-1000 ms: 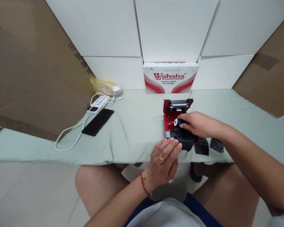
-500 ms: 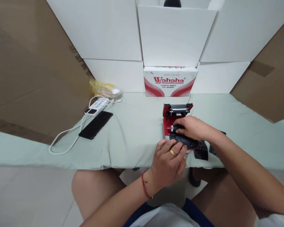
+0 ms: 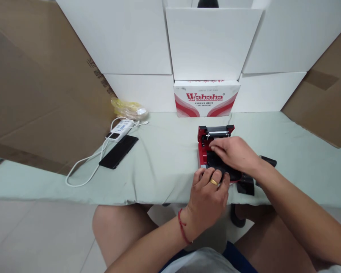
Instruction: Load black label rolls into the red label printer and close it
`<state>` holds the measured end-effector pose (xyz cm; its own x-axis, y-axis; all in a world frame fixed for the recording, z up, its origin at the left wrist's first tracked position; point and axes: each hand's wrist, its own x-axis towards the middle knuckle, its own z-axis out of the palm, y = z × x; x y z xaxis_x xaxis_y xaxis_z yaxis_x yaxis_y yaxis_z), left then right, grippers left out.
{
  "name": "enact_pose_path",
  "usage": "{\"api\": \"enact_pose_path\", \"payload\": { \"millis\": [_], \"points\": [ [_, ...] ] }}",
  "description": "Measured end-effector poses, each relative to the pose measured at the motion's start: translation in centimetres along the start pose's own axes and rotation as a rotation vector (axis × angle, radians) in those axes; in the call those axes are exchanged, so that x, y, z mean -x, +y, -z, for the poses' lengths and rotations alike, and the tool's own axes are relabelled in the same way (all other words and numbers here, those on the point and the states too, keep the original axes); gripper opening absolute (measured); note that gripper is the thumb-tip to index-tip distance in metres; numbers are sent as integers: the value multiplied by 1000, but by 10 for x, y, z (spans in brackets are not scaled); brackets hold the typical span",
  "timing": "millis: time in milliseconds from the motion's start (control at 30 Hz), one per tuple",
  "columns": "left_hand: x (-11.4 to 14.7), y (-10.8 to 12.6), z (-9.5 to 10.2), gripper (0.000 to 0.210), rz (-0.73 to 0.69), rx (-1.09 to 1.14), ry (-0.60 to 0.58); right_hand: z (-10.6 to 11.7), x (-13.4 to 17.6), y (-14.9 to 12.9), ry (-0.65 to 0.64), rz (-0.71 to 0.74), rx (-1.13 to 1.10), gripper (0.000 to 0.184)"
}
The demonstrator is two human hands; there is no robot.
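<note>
A small red and black printer (image 3: pixel 202 155) sits on the green cloth with its lid (image 3: pixel 216 131) raised at the back. My left hand (image 3: pixel 208 193) is on its near edge, gripping it with bent fingers; a gold ring and a red bracelet show. Over the printer's inner bay, my right hand (image 3: pixel 235 153) has thumb and forefinger pinched together. What lies between those fingertips, if anything, is too small to make out. Beneath the hand the bay looks dark, and the black roll cannot be told apart there.
Dark pieces (image 3: pixel 246 185) and a black cylinder-like item (image 3: pixel 268 160) lie right of the printer, partly behind my forearm. Leftward are a black phone (image 3: pixel 118 152), a white power bank (image 3: pixel 120 130) with cable and a yellow plastic bag (image 3: pixel 130 109). A Wahaha carton (image 3: pixel 207 99) and cardboard panels stand behind.
My right hand has gone from holding a black roll with a white core in the bay to a pinch slightly farther back. The left hand stays at the printer's near edge. The view has shifted slightly.
</note>
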<state>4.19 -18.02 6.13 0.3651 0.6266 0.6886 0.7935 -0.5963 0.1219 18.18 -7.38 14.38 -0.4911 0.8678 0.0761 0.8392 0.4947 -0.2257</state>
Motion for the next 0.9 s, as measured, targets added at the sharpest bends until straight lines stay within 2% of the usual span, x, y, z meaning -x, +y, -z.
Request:
{"api": "enact_pose_path", "payload": {
  "millis": [100, 133, 200, 367, 633, 800, 900],
  "points": [
    [1, 0, -1, 29, -34, 11, 6, 11, 0, 4, 360, 30, -48, 37],
    [0, 0, -1, 29, -52, 18, 6, 11, -2, 6, 435, 58, -43, 38],
    [-2, 1, -1, 29, -80, 27, -7, 9, -8, 13, 483, 119, -32, 41],
    [-6, 8, 1, 30, -81, -4, -59, -5, -11, 24, 367, 157, -40, 43],
    [-3, 15, -3, 30, -77, -23, -50, -1, 26, 17, 296, 200, 26, 41],
    [5, 6, -5, 31, -89, 66, 8, -21, 51, 20, 165, 231, 108, 52],
    [8, 2, -6, 32, -117, 133, 31, -31, 55, 20, 136, 227, 104, 60]
  ]
}}
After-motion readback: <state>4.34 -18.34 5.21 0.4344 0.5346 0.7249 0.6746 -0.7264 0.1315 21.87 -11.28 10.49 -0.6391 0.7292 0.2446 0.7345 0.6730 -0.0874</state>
